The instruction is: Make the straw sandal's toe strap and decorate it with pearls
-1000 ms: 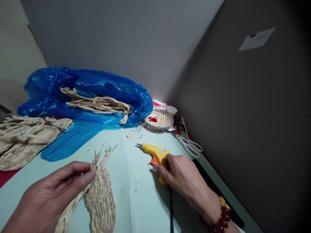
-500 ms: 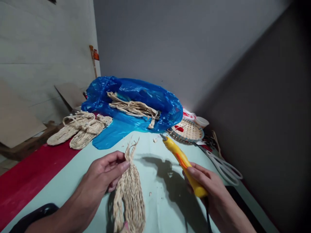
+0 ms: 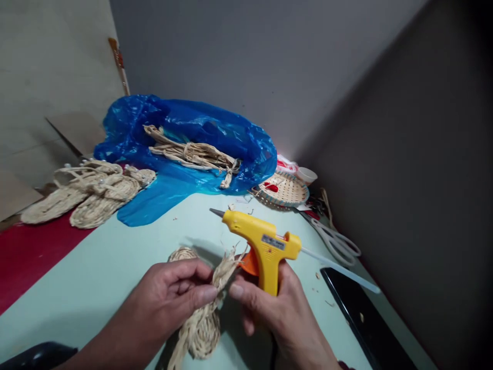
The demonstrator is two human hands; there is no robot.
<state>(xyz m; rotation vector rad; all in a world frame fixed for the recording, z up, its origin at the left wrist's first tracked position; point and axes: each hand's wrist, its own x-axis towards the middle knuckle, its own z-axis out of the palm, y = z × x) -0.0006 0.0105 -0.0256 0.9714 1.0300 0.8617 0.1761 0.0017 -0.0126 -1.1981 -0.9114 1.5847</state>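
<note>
My left hand (image 3: 175, 293) pinches a braided straw sole (image 3: 202, 318) near its frayed end, lifted a little off the pale green table (image 3: 103, 267). Close beside it, my right hand (image 3: 269, 311) is wrapped round the handle of a yellow hot glue gun (image 3: 262, 241). The gun is held upright, its metal nozzle pointing left and away, above the frayed straw tips. A clear glue stick (image 3: 341, 270) juts from the gun's back. Both hands nearly touch over the sole.
A blue plastic bag (image 3: 192, 139) with bundled straw lies at the back. Finished straw sandals (image 3: 88, 192) rest on the red cloth at left. A small woven tray (image 3: 283, 190), white scissors (image 3: 335, 241) and a dark phone (image 3: 362, 313) sit along the right wall.
My right hand has raised the glue gun upright and brought it left, next to my left hand. The straw sole has been turned and lifted off the table.
</note>
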